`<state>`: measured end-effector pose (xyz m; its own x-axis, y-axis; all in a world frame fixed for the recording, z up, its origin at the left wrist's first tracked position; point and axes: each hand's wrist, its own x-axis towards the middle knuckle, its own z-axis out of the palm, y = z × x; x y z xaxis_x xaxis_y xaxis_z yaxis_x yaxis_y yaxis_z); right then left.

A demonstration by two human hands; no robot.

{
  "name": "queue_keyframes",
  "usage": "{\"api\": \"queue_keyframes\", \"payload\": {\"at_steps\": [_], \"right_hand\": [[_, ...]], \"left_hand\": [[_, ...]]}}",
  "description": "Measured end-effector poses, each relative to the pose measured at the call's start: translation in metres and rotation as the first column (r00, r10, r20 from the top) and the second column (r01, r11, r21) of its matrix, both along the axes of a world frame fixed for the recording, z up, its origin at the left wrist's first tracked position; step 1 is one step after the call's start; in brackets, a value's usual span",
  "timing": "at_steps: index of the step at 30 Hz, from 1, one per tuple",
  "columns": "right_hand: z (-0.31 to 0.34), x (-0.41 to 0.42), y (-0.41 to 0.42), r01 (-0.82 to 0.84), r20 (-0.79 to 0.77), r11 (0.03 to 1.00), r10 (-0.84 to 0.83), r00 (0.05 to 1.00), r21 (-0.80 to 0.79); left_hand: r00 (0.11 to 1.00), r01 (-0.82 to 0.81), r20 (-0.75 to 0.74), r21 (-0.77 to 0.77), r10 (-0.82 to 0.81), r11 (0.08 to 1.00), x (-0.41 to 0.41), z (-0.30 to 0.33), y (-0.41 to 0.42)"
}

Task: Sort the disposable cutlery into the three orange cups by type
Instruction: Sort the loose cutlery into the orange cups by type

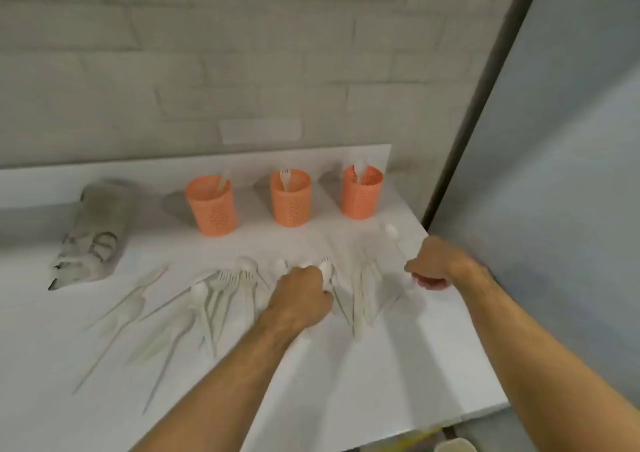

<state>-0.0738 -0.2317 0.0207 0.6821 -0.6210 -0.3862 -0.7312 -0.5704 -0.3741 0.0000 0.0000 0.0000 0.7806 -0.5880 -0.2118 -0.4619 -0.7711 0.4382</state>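
The left hand (pixel 300 295) was curled, knuckles up, over the middle of the scattered white plastic cutlery (pixel 221 292), and its fingers gripped a white plastic spoon (pixel 325 268) whose bowl showed just beyond the knuckles. The right hand (pixel 437 263) was also curled into a loose fist near the right edge of the white table (pixel 381 382); if it held a piece of cutlery, I could not tell, because the picture was blurred there. Another white spoon (pixel 392 232) lay just behind this hand.

Between the two hands lay a small group of white pieces (pixel 362 299), pointing toward the wall. Left of the left hand, forks, spoons and knives lay spread over the table, some crossing each other.

Behind them stood three orange perforated plastic cups in a row. The left cup (pixel 212 206) held one pale utensil, the middle cup (pixel 290 198) held a white fork, and the right cup (pixel 362 192) held a white spoon.

A folded grey patterned cloth (pixel 94 233) lay at the far left of the table.
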Motion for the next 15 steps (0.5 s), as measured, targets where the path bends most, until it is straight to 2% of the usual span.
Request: {"api": "queue_keyframes", "payload": {"at_steps": [2, 4, 15], "right_hand": [[-0.014, -0.007, 0.002, -0.011, -0.12, 1.0, 0.014, 0.993, 0.03], [-0.03, -0.011, 0.006, -0.032, -0.148, 0.999, 0.033, 0.989, 0.007], [-0.056, 0.028, -0.022, 0.026, 0.105, 0.996, -0.035, 0.994, 0.089]], "left_hand": [[0.999, -0.006, -0.039, 0.041, 0.007, 0.999, -0.003, -0.009, -0.011], [0.997, -0.022, -0.076, 0.085, 0.029, 0.996, -0.005, -0.018, -0.022], [0.973, -0.229, -0.01, 0.112, 0.231, 0.967, 0.0, -0.043, -0.077]]}}
